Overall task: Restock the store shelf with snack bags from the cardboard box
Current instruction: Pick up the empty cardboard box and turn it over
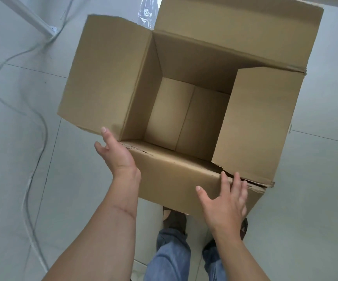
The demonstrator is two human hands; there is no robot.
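Observation:
A brown cardboard box (176, 175) stands on the floor right in front of me with all its flaps spread open. Its inside shows only the bare cardboard bottom; no snack bags are in view. My left hand (115, 151) is at the box's near left corner, fingers straight, touching the edge where the left flap meets the front. My right hand (224, 201) lies flat with spread fingers on the near flap, close to the right corner. No shelf is visible.
The floor is pale grey tile (310, 199). A grey cable (40, 122) snakes along the floor on the left. A white frame leg (32, 19) stands at the top left. Crumpled clear plastic (148, 11) lies behind the box. My feet and jeans are under the box's near side.

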